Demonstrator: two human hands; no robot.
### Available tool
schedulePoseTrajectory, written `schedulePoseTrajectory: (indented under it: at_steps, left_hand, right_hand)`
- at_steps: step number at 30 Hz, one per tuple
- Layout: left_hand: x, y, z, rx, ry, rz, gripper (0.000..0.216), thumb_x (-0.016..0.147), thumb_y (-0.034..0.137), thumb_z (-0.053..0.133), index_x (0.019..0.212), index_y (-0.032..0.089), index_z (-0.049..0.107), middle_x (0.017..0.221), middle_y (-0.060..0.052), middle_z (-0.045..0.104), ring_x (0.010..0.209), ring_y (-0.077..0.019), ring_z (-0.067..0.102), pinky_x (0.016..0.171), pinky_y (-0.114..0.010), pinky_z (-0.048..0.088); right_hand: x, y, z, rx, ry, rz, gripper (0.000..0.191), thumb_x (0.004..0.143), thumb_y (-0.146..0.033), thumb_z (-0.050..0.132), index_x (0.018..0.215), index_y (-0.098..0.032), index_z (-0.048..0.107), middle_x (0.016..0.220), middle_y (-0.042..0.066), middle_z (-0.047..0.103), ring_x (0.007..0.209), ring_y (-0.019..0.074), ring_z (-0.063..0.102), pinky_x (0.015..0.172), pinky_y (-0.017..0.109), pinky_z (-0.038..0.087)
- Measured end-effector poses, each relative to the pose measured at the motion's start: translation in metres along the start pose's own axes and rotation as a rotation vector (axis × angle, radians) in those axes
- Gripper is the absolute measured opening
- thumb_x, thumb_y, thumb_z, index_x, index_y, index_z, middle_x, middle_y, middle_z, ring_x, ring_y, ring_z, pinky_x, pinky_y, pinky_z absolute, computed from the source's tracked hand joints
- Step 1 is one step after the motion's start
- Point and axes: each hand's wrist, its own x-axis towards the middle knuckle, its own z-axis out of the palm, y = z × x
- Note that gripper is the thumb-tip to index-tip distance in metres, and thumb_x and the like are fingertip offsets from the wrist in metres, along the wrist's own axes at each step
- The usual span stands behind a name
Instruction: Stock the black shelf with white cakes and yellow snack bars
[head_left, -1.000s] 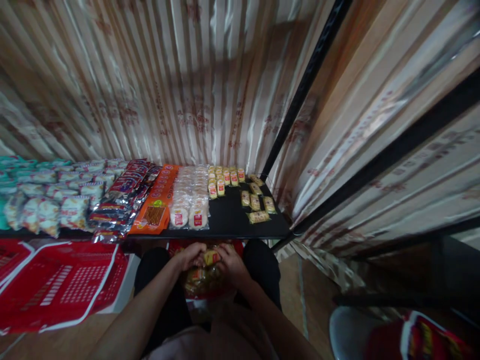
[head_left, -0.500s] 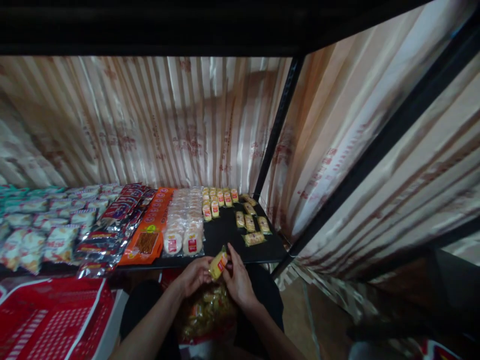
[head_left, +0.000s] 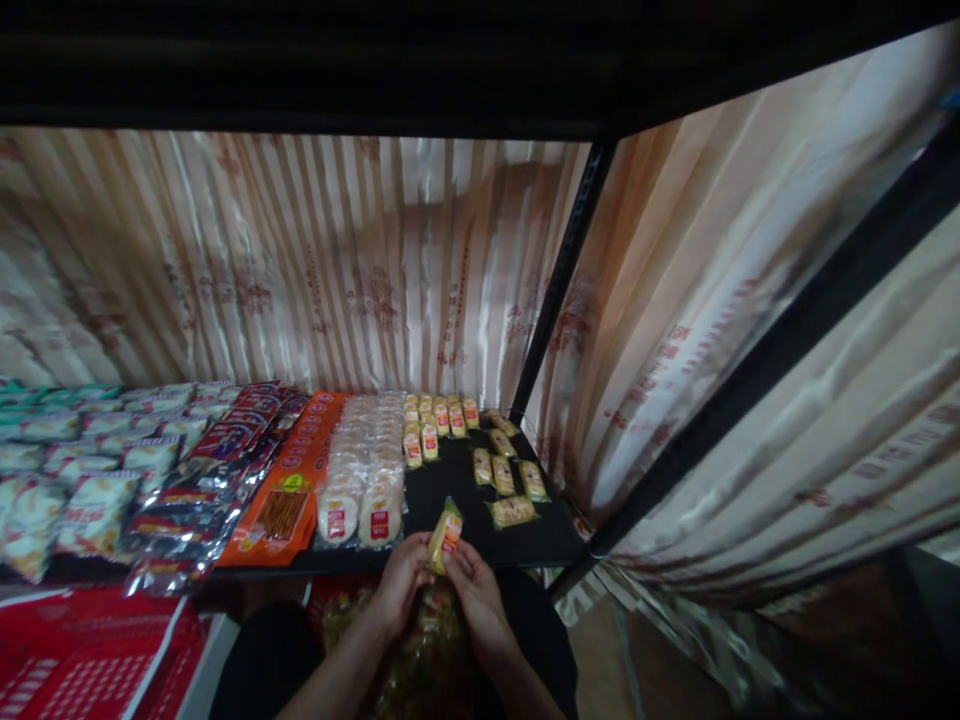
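Between my two hands is a small yellow snack packet (head_left: 445, 538) with a red and white label, tilted upright. My left hand (head_left: 405, 580) pinches its lower left side. The fingers of my right hand (head_left: 475, 590) grip its right side near the label. Below them, on my lap, lies a large clear bag (head_left: 420, 650) full of similar-looking small packets, partly hidden by my forearms. On the black shelf (head_left: 450, 500) ahead, yellow packets (head_left: 436, 415) stand in rows at the back, and several loose ones (head_left: 504, 472) lie to the right.
Left along the shelf are clear-wrapped rice crackers (head_left: 364, 470), an orange bag of sticks (head_left: 289, 490), dark shiny packs (head_left: 217, 470) and white snack bags (head_left: 97, 510). A red basket (head_left: 82, 650) sits low left. Black posts (head_left: 562, 270) and curtains (head_left: 300, 250) enclose the shelf.
The packet has turned more upright, and both hands have come closer together around it. My view has shifted slightly, so the shelf appears lower.
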Motion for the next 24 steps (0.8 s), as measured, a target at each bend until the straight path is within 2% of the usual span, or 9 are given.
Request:
schedulePoseTrajectory:
  at_steps: [5,8,11,13,16,19,24]
  left_hand:
    - [0.016,-0.002,0.001,0.257,0.261,0.050,0.018,0.070,0.021,0.052,0.085,0.013,0.057,0.082,-0.005,0.065,0.067,-0.0129,0.059,0.059,-0.023,0.046]
    - [0.020,0.000,0.001,0.452,0.340,0.072,0.029,0.075,0.021,0.047,0.102,0.012,0.054,0.105,-0.013,0.063,0.087,-0.0181,0.061,0.075,-0.028,0.048]
    - [0.016,0.002,0.003,0.641,0.363,0.168,0.038,0.078,0.020,0.045,0.114,0.011,0.050,0.125,-0.015,0.054,0.115,-0.0209,0.051,0.100,-0.032,0.036]
    - [0.014,0.004,0.006,0.734,0.387,0.230,0.038,0.077,0.020,0.045,0.114,0.013,0.052,0.134,-0.012,0.047,0.128,-0.0208,0.038,0.109,-0.033,0.024]
    - [0.017,0.004,0.010,0.757,0.388,0.243,0.039,0.077,0.020,0.044,0.114,0.015,0.054,0.139,-0.009,0.042,0.133,-0.0200,0.030,0.112,-0.033,0.017]
    - [0.026,0.005,0.012,0.731,0.354,0.227,0.043,0.079,0.022,0.040,0.119,0.012,0.052,0.140,-0.011,0.041,0.132,-0.0201,0.032,0.113,-0.033,0.016]
    - [0.043,0.008,0.014,0.676,0.354,0.229,0.048,0.081,0.025,0.037,0.127,0.013,0.046,0.141,-0.007,0.039,0.134,-0.0166,0.029,0.114,-0.030,0.013]
  right_hand:
    - [0.027,0.012,-0.001,-0.069,0.066,-0.039,0.044,0.053,-0.038,0.075,0.090,-0.018,0.061,0.092,0.009,0.070,0.089,0.0244,0.065,0.083,0.038,0.049]
    - [0.044,0.018,0.001,-0.131,0.134,-0.085,0.040,0.052,-0.037,0.073,0.084,-0.018,0.060,0.085,0.008,0.070,0.083,0.0234,0.065,0.081,0.038,0.050]
    - [0.060,0.019,0.005,-0.205,0.146,-0.151,0.032,0.057,-0.036,0.067,0.083,-0.019,0.059,0.081,0.007,0.070,0.078,0.0215,0.066,0.076,0.036,0.051]
    - [0.070,0.018,0.008,-0.284,0.128,-0.206,0.028,0.061,-0.033,0.062,0.084,-0.019,0.059,0.082,0.006,0.069,0.078,0.0202,0.065,0.075,0.034,0.051]
    - [0.087,0.014,0.013,-0.429,0.125,-0.269,0.023,0.065,-0.029,0.055,0.087,-0.020,0.057,0.085,0.005,0.069,0.081,0.0185,0.065,0.078,0.034,0.051]
    - [0.103,0.013,0.015,-0.565,0.151,-0.292,0.022,0.070,-0.028,0.049,0.091,-0.022,0.055,0.089,0.004,0.068,0.083,0.0174,0.064,0.079,0.034,0.051]
    - [0.126,0.015,0.017,-0.707,0.173,-0.322,0.022,0.074,-0.027,0.047,0.093,-0.023,0.055,0.091,0.003,0.067,0.083,0.0164,0.064,0.078,0.033,0.051]
